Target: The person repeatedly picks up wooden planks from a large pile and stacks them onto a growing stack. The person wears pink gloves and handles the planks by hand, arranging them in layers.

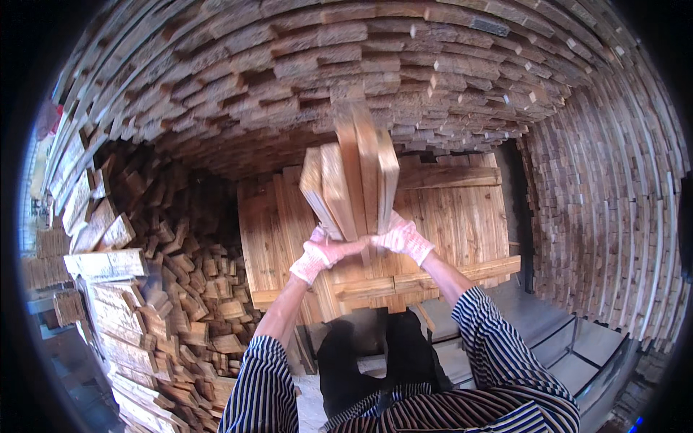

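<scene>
Both my hands wear pale pink knit gloves and grip one bundle of several short wooden boards [352,184]. The boards stand on end, fanned unevenly, with their tops pointing away from me and slightly blurred. My left hand [323,254] is closed round the lower left of the bundle. On the lower right, my right hand [401,237] is closed with the thumb side toward the left hand. Beneath them lies a wide plank-built wooden surface [455,227] with crosswise battens. Whether the bundle's lower ends touch it I cannot tell.
High stacks of boards [310,79] rise beyond the plank surface, and another stacked wall [599,195] stands on the right. To the left, a loose heap of wood pieces [202,303] fills a space beside a stacked edge [108,263]. Grey flooring [534,317] shows at lower right.
</scene>
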`<state>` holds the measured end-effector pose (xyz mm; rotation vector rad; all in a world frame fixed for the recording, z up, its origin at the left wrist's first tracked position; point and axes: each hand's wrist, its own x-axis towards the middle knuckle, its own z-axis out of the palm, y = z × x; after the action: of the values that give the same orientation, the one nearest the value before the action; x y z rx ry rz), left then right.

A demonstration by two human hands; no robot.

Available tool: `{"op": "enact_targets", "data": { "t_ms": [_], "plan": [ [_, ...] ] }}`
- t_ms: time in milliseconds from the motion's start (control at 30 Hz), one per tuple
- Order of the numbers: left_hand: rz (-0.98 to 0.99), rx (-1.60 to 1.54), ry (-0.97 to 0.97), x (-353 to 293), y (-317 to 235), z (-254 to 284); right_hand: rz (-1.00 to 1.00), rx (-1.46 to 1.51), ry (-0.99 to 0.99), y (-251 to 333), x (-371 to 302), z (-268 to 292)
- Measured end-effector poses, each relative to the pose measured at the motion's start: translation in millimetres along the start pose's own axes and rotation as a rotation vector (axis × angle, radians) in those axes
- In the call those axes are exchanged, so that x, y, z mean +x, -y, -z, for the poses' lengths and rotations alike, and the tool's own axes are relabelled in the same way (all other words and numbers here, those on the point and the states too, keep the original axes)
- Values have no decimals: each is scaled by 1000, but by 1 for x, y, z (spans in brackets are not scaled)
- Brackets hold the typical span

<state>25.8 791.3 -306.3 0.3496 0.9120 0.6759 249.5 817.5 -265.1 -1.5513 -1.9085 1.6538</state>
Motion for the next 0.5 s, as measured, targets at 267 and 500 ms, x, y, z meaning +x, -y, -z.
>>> {"op": "enact_targets", "data": {
  "t_ms": [267, 500],
  "plan": [
    [-177, 116, -284, -35, 93, -65, -154, 872, -110, -54, -84, -38],
    [1, 351, -196, 62, 134, -60, -690, 100, -475, -122, -57, -16]
  ]
}}
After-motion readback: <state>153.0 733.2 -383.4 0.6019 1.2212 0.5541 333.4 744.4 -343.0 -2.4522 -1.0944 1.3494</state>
